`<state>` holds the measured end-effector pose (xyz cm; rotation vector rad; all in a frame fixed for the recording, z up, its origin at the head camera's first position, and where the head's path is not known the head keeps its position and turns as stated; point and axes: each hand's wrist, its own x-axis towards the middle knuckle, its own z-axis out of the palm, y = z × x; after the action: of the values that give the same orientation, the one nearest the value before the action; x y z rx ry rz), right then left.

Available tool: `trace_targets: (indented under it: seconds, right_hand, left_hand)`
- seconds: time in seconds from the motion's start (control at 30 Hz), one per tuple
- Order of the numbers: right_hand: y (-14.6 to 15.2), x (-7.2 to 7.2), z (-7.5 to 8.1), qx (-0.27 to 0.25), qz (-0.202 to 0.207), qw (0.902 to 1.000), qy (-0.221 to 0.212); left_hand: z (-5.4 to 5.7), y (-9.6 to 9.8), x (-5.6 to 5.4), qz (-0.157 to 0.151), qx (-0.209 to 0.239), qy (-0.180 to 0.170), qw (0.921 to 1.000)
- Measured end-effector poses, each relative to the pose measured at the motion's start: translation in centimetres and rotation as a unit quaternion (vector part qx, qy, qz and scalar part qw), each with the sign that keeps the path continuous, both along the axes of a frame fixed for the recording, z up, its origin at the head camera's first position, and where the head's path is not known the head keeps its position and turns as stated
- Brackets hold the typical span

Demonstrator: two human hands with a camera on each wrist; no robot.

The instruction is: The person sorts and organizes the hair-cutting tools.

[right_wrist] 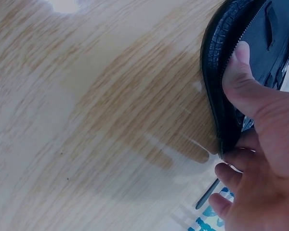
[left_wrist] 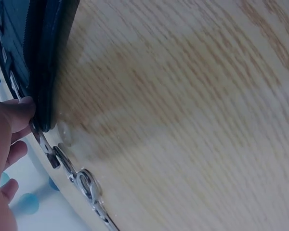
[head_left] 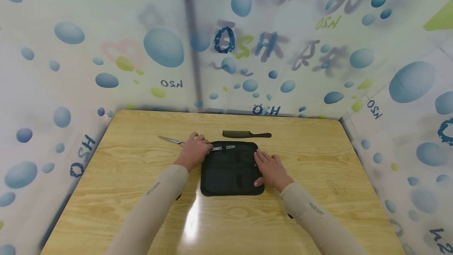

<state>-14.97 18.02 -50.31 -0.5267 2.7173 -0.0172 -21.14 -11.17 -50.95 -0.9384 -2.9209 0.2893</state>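
A black zip case [head_left: 226,174] lies unfolded on the wooden table, with straps and a zip across its inside. At its upper left edge, my left hand [head_left: 194,150] pinches the handle end of a pair of silver scissors [head_left: 228,147] whose blades lie under a strap. In the left wrist view, thumb and fingertips meet on the metal handle [left_wrist: 45,147]. A second pair of scissors [head_left: 170,139] lies on the table just left of that hand. My right hand [head_left: 271,170] holds the case's right edge, thumb over the zip side and fingertips at the rim.
A black comb [head_left: 244,134] lies on the table behind the case. The wooden table [head_left: 141,207] meets a patterned wall [head_left: 301,70] at its back and sides.
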Motion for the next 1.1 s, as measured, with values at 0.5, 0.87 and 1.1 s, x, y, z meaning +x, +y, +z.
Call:
trace_targets:
  seconds: [0.5,0.87,1.1]
  right_hand:
    - [-0.2,0.2,0.3,-0.002,0.002,1.0000,-0.003]
    - [0.0,0.5,0.1,-0.005,0.005,1.0000,-0.001]
    - [0.6,0.6,0.4,0.000,0.003,1.0000,0.001]
  left_hand:
    - [-0.7,-0.3,1.0,-0.014,-0.009,0.048,0.9987]
    - [-0.9,-2.4,2.6,0.042,0.116,0.042,0.9914]
    - [-1.9,-3.5,3.3,0.043,0.168,0.087,0.9810]
